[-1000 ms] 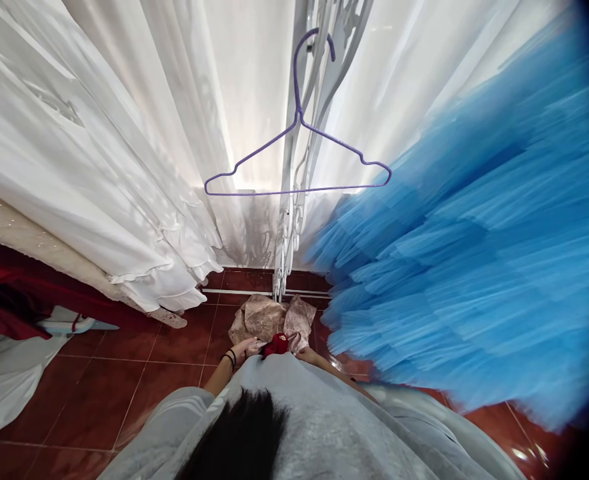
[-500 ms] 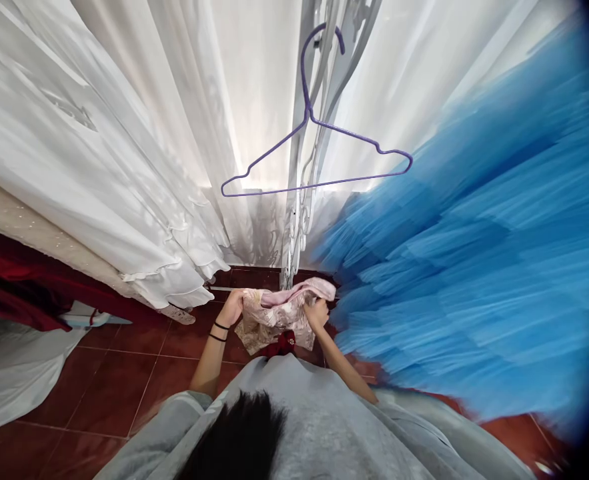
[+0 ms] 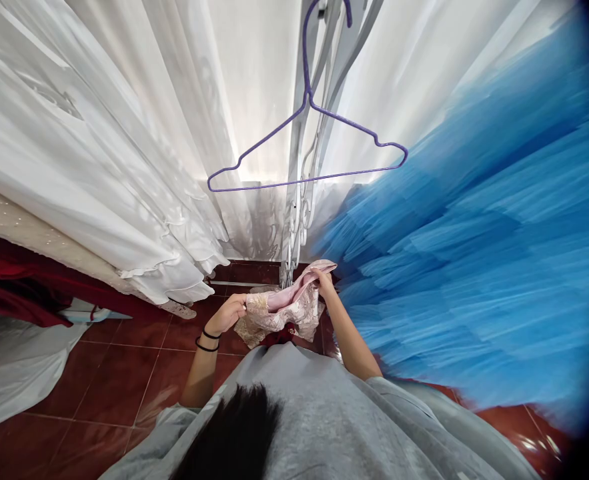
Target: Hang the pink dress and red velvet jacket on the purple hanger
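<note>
Between my two hands a pink and gold patterned garment [image 3: 287, 312] is stretched, low in front of my body. Its pale pink lining shows along the upper opening. My left hand [image 3: 228, 313], with two dark bands on the wrist, pinches the garment's left edge. On the other side my right hand [image 3: 323, 283] grips its upper right edge, with some fingers hidden by the cloth. A dark red piece with a small ornament [image 3: 289, 331] shows at the garment's front, partly hidden by my grey shirt. Above hangs a bare purple hanger [image 3: 307, 100], apart from both hands.
White clothes [image 3: 99, 147] hang at the left, beside dark red cloth [image 3: 19, 280]. A large blue tulle dress [image 3: 474, 267] fills the right. A white metal stand [image 3: 294, 200] rises in the middle, before white curtains. The floor [image 3: 119, 373] has red tiles.
Both hands have drawn the garment wider, its opening now showing more lining. The right hand has risen with its edge. The hanger appears higher and slightly larger in view.
</note>
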`<control>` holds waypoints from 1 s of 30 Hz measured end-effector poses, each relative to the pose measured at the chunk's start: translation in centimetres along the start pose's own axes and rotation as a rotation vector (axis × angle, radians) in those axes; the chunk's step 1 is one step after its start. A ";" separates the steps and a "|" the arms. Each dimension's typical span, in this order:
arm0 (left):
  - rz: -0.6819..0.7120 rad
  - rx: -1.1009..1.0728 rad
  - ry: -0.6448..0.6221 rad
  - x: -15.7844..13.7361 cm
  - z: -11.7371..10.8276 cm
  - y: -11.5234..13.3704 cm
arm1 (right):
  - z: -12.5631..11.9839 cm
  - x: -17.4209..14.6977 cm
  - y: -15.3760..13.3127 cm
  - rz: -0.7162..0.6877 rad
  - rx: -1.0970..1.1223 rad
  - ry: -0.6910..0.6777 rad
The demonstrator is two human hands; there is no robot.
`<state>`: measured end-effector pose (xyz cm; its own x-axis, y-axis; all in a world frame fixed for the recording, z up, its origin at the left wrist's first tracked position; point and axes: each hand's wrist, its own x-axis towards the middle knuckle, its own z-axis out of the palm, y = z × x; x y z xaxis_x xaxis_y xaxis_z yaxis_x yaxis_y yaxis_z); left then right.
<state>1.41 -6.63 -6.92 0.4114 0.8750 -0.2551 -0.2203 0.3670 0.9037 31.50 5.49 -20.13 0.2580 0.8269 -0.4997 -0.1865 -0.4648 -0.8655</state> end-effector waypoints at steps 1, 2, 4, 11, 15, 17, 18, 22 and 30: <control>0.005 0.000 0.055 -0.2 -0.2 0.1 | -0.2 0.1 -0.1 0.024 0.024 -0.010; 0.021 0.008 0.115 -0.4 -0.5 0.2 | -0.5 0.1 -0.4 0.041 0.044 -0.023; 0.080 0.072 0.215 -0.7 -1.4 0.6 | -1.7 -0.3 -1.2 0.041 0.093 -0.080; 0.339 0.426 0.642 0.6 -4.2 2.1 | -8.0 -3.7 -6.7 -0.073 0.143 -0.463; 0.482 0.444 0.789 2.6 -5.3 6.4 | -9.0 -5.2 -11.1 -0.233 0.240 -0.542; 0.571 0.463 0.783 4.0 -6.1 9.6 | -8.3 -6.1 -13.4 -0.309 0.278 -0.520; 0.623 0.465 0.769 4.9 -6.5 11.3 | -7.8 -6.5 -14.6 -0.342 0.282 -0.510; 0.809 0.420 0.679 8.7 -7.8 16.6 | -4.8 -8.5 -17.9 -0.426 0.281 -0.453; 0.949 0.344 0.540 12.7 -6.3 21.9 | -2.5 -10.4 -18.9 -0.540 0.288 -0.415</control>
<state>-3.79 14.57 7.47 -0.2434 0.8052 0.5407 0.0489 -0.5466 0.8360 34.75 4.90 1.37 0.0150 0.9952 0.0970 -0.3908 0.0951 -0.9155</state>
